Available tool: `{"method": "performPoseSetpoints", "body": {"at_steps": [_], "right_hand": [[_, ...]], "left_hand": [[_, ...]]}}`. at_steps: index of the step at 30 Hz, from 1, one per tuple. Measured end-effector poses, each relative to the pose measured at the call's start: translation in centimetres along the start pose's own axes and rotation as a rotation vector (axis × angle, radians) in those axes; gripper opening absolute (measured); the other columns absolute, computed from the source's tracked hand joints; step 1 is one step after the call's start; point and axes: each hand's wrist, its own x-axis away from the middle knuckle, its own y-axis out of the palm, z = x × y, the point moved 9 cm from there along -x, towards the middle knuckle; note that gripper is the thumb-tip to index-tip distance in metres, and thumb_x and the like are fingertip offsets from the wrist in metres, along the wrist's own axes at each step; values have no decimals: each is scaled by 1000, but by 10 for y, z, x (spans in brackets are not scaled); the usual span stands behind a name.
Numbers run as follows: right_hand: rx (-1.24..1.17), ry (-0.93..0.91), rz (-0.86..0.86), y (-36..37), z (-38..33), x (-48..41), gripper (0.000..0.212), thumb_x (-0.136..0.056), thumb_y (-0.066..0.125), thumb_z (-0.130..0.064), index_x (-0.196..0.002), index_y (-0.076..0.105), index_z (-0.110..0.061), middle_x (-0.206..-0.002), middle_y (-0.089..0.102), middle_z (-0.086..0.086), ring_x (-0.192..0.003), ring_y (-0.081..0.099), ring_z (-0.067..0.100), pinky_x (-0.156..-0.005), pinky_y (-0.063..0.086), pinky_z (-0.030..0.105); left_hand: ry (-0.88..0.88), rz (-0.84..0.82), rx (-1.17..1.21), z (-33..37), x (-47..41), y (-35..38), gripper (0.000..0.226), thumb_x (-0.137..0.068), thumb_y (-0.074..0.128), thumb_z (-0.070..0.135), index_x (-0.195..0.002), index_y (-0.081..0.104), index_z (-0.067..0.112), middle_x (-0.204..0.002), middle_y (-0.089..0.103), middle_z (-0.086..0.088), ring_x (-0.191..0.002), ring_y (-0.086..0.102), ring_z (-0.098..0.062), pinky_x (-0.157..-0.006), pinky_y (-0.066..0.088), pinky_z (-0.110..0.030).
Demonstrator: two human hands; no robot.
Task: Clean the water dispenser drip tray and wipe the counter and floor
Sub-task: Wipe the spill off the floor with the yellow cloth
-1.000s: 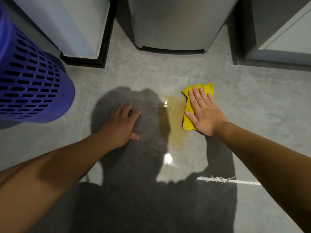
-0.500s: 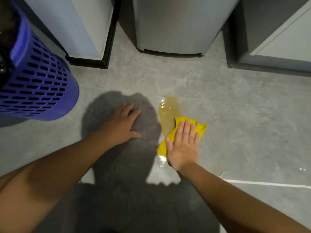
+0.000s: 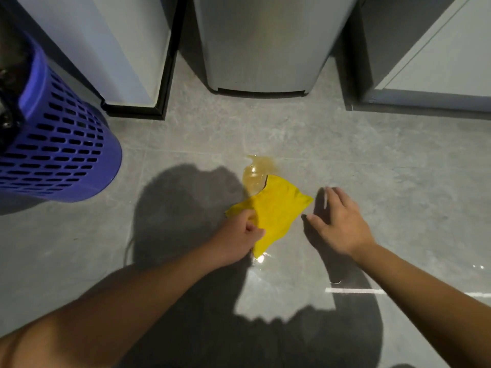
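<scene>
A yellow cloth lies on the grey tile floor, its far corner over a yellowish puddle. My left hand pinches the cloth's near left edge. My right hand hovers just right of the cloth with fingers spread, holding nothing. A wet sheen shows on the floor just below the cloth. The base of the silver water dispenser stands straight ahead at the top.
A blue perforated plastic basket stands at the left. A pale cabinet with a black plinth is at top left, and a grey cabinet at top right. Open floor stretches to the right.
My right hand has let go of the cloth and moved off to its right. My left hand left the floor and took hold of the cloth's edge. The puddle is smaller.
</scene>
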Motion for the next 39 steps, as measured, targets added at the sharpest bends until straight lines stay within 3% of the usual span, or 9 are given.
{"method": "performPoseSetpoints", "body": {"at_steps": [3, 6, 10, 13, 17, 25, 30, 34, 39], "right_hand": [[239, 164, -244, 16, 40, 0, 141, -63, 58, -94, -162, -11, -22, -171, -13, 11, -157, -6, 41, -121, 19, 61], [279, 154, -300, 28, 49, 1, 152, -55, 63, -95, -157, -27, -28, -168, -28, 10, -155, -20, 43, -121, 17, 66], [246, 158, -284, 30, 51, 1, 153, -55, 65, -94, -156, -30, -29, -167, -32, 10, -154, -23, 42, -122, 14, 66], [233, 159, -286, 31, 53, 2, 152, -56, 65, -93, -156, -31, -29, -167, -33, 10, -154, -23, 41, -122, 12, 65], [242, 155, -289, 31, 53, 0, 151, -58, 62, -94, -155, -33, -28, -166, -34, 11, -153, -23, 43, -122, 12, 65], [248, 162, -296, 30, 55, 0, 151, -56, 59, -96, -154, -35, -29, -165, -37, 12, -153, -25, 43, -122, 11, 66], [248, 165, -300, 27, 50, 2, 150, -56, 59, -96, -155, -31, -29, -166, -34, 10, -154, -23, 42, -122, 13, 64], [258, 164, -297, 24, 49, 4, 151, -55, 58, -97, -155, -32, -30, -167, -33, 9, -154, -23, 41, -122, 15, 63], [231, 153, -296, 23, 48, 4, 153, -55, 64, -94, -156, -31, -30, -167, -34, 7, -154, -23, 39, -123, 15, 62]], "left_hand": [[46, 176, -371, 12, -18, -41, 44, -96, 58, 44, -128, 61, 14, -118, 69, -17, -112, 63, -39, -95, 51, -46], [110, 325, -903, 26, -31, -78, 51, -97, 44, 59, -122, 62, 17, -124, 66, -19, -113, 62, -43, -94, 48, -49], [74, 403, -1164, 40, -64, -99, 74, -91, 23, 71, -117, 63, 15, -120, 65, -19, -111, 56, -39, -91, 41, -48], [26, 380, -1130, 49, -97, -96, 92, -88, 22, 80, -137, 52, 8, -140, 54, -27, -129, 48, -44, -103, 37, -51], [248, 269, -1173, 58, -128, -65, 120, -83, 37, 88, -163, 11, 1, -168, 6, -32, -156, 7, -47, -125, 8, -54], [548, 62, -1211, 61, -108, -17, 112, -85, 26, 85, -163, 18, 4, -169, 10, -28, -157, 7, -45, -127, 8, -56], [482, 85, -1065, 31, -70, 3, 90, -96, 10, 69, -165, 7, 11, -172, -4, -19, -159, -7, -36, -128, -4, -49], [395, 125, -874, 0, -45, -1, 77, -96, 12, 55, -165, 1, 23, -169, -19, -4, -159, -15, -27, -119, -27, -30], [275, 213, -920, -7, -54, -33, 99, -86, -7, 82, -165, 3, 22, -170, -12, -8, -159, -10, -28, -128, -6, -43]]}}
